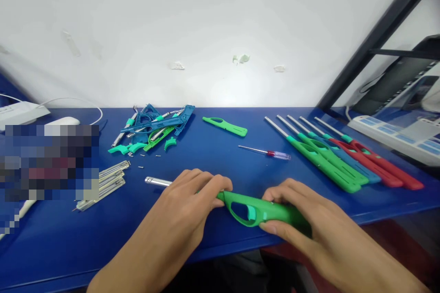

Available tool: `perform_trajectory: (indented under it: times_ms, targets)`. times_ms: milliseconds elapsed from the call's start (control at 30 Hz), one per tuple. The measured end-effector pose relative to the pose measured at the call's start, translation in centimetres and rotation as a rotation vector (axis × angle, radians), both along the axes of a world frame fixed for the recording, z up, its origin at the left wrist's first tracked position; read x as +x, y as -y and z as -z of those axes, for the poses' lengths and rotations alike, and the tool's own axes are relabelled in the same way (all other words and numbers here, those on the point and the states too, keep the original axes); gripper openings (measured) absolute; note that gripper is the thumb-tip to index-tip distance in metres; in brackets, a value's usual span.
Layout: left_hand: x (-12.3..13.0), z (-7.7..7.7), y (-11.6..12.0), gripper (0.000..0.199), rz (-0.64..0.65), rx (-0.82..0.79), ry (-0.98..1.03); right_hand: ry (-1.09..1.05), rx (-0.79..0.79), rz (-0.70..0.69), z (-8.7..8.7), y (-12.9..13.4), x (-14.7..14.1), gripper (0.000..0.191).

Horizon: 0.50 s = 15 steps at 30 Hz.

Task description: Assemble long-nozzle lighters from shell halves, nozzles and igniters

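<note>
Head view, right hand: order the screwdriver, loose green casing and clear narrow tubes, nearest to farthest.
1. Screwdriver: just beyond the right hand, slightly left.
2. Loose green casing: farther back and left.
3. Clear narrow tubes: far left, past the left hand.

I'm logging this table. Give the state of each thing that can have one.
Held lighter: in both hands, rod pointing left
Left hand: gripping its front
Right hand: gripping its handle
Screwdriver: lying down, untouched
Five lighters: lying in a row
Green shell: loose, lying flat
Lighter parts: loosely heaped
Clear tubes: lying side by side
</note>
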<state>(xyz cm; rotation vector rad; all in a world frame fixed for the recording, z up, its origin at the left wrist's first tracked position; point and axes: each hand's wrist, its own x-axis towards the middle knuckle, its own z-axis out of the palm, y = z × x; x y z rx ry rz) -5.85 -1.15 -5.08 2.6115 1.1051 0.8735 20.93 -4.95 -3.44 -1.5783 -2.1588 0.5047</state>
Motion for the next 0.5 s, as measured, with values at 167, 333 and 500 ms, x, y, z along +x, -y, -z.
perform_trajectory:
  times_ms: [167,333,500]
  targets:
    - [-0.2,-0.8,-0.4,0.053,-0.020,0.081,-0.050,-0.001,0.000,-0.033,0.1,0.4,-1.0,0.022]
    - [0.6,-1.6,-0.1,0.046,-0.124,0.278,0.050,-0.057,0.109,0.042,0.4,-0.2,-1.7,0.031]
    - [2.0,-0.8,2.1,0.024,-0.442,0.030,0.643,-0.187,0.188,0.113,0.7,-0.5,-2.1,0.030]
